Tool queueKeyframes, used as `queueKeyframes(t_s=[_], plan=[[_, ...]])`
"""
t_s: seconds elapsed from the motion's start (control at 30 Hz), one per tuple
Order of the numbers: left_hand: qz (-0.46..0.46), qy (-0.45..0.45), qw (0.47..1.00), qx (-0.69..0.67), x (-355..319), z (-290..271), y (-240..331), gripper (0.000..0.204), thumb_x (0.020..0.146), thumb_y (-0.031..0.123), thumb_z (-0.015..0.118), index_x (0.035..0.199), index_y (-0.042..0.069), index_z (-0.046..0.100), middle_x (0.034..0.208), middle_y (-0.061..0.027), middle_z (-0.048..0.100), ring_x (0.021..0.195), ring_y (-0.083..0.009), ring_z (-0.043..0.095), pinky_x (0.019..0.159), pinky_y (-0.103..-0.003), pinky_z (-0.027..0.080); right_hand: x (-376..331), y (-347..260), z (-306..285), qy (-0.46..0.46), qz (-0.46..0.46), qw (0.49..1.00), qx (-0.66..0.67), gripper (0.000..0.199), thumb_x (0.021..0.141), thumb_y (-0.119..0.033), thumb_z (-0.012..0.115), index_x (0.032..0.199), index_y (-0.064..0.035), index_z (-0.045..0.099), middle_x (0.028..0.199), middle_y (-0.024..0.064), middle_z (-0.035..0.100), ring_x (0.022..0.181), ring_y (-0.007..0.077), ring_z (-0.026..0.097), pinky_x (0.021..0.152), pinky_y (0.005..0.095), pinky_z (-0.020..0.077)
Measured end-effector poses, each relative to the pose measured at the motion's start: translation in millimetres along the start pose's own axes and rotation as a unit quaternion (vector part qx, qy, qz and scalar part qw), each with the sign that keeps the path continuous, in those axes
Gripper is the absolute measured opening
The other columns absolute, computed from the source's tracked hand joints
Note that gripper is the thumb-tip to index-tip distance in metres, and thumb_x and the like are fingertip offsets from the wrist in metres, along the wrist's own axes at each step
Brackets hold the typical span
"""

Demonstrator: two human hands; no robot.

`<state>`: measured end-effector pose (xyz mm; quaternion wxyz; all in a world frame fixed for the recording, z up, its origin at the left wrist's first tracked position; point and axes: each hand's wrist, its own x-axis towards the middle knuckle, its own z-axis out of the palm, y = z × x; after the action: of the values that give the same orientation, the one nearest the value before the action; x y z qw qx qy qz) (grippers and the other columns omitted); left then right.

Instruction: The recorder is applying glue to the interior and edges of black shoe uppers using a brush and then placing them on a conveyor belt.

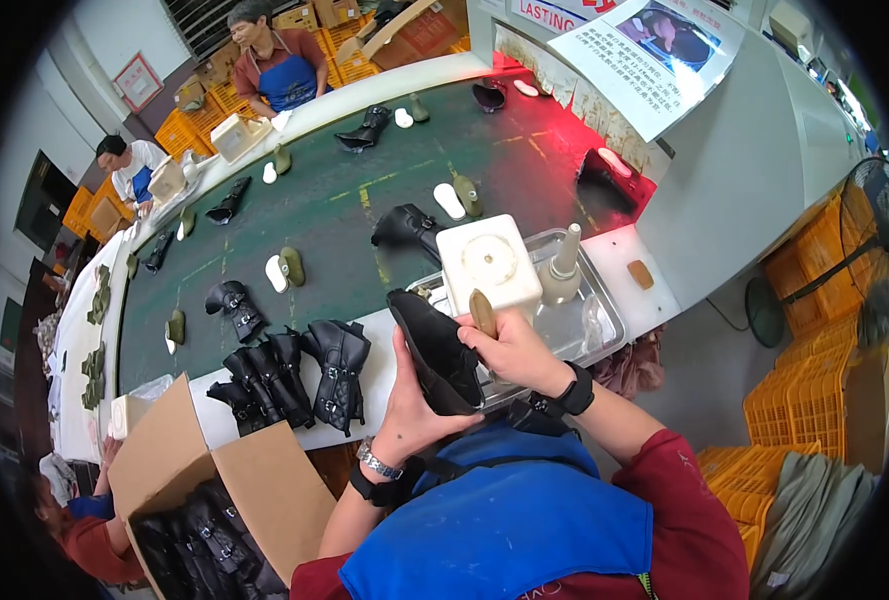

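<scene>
My left hand [409, 400] is wrapped around a black boot upper [432, 345], holding it tilted with its opening towards my right hand. My right hand [514, 350] grips a brush [482, 313] by its tan wooden handle, over the upper's edge. The brush's working end is hidden behind my fingers and the upper. Just beyond both hands stands a white square container [487, 258] on a metal tray [604, 335]. A pale bottle with a tapered neck [564, 265] shares that tray.
Several black boot uppers [336, 375] lie at the near edge of the green conveyor belt [334, 230], which carries more uppers, green lasts and white insoles. A cardboard box [274, 480] of uppers stands lower left. Orange crates [794, 400] are at right; people work across the belt.
</scene>
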<state>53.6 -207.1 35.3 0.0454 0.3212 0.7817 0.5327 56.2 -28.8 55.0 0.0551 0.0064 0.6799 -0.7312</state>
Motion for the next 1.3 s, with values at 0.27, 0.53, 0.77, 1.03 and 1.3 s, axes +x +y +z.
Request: queueKeyframes(t_s=[0.27, 0.53, 0.77, 1.03, 1.3], plan=[[-0.006, 0.117, 0.990, -0.080, -9.3, -16.1, -23.4, 0.098, 0.054, 0.015, 0.074, 0.133, 0.000, 0.018, 0.118, -0.0151, 0.044, 0.107, -0.0233, 0.049, 0.091, -0.032, 0.039, 5.3, 0.7, 0.8, 0.001, -0.002, 1.000, 0.029, 0.019, 0.086, -0.013, 0.052, 0.091, 0.0051, 0.058, 0.064, -0.0001, 0.055, 0.057, 0.0065, 0.052, 0.052, 0.0221, 0.0420], [-0.085, 0.015, 0.963, -0.257, -17.1, -59.4, -48.0, 0.082, 0.057, 0.020, 0.072, 0.126, -0.001, 0.033, 0.118, -0.0096, 0.048, 0.107, -0.0192, 0.048, 0.094, -0.031, 0.035, 3.2, 8.3, -30.1, 0.004, 0.000, 1.000, 0.000, 0.026, 0.089, -0.024, 0.053, 0.092, 0.0004, 0.062, 0.066, 0.0013, 0.057, 0.063, 0.0072, 0.053, 0.060, 0.0234, 0.0432], [-0.118, 0.118, 0.944, -0.286, -16.0, -68.3, -58.8, 0.061, 0.063, 0.004, 0.063, 0.120, 0.000, 0.040, 0.111, -0.0093, 0.052, 0.100, -0.0197, 0.052, 0.089, -0.032, 0.041, -5.8, 61.8, -82.9, 0.115, -0.042, 0.975, -0.185, 0.040, 0.090, -0.035, 0.047, 0.093, 0.0026, 0.061, 0.074, 0.0078, 0.062, 0.070, 0.0158, 0.058, 0.067, 0.0275, 0.0449], [-0.092, 0.120, 0.904, -0.401, -3.8, -65.6, -44.6, 0.072, 0.062, 0.033, 0.067, 0.119, -0.004, 0.043, 0.106, -0.0152, 0.052, 0.094, -0.0237, 0.054, 0.080, -0.034, 0.046, -18.3, 134.9, -74.9, 0.145, -0.017, 0.973, -0.178, 0.019, 0.080, -0.017, 0.061, 0.083, 0.0019, 0.061, 0.070, 0.0110, 0.061, 0.063, 0.0159, 0.058, 0.060, 0.0286, 0.0450], [-0.113, -0.022, 0.908, -0.403, -14.1, -78.5, -56.0, 0.078, 0.059, 0.031, 0.073, 0.122, -0.004, 0.042, 0.111, -0.0159, 0.054, 0.100, -0.0250, 0.054, 0.086, -0.035, 0.044, -17.1, 139.3, -62.2, 0.138, -0.029, 0.942, -0.306, 0.019, 0.077, -0.018, 0.061, 0.082, 0.0000, 0.063, 0.067, 0.0186, 0.060, 0.062, 0.0313, 0.060, 0.057, 0.0360, 0.0464]])
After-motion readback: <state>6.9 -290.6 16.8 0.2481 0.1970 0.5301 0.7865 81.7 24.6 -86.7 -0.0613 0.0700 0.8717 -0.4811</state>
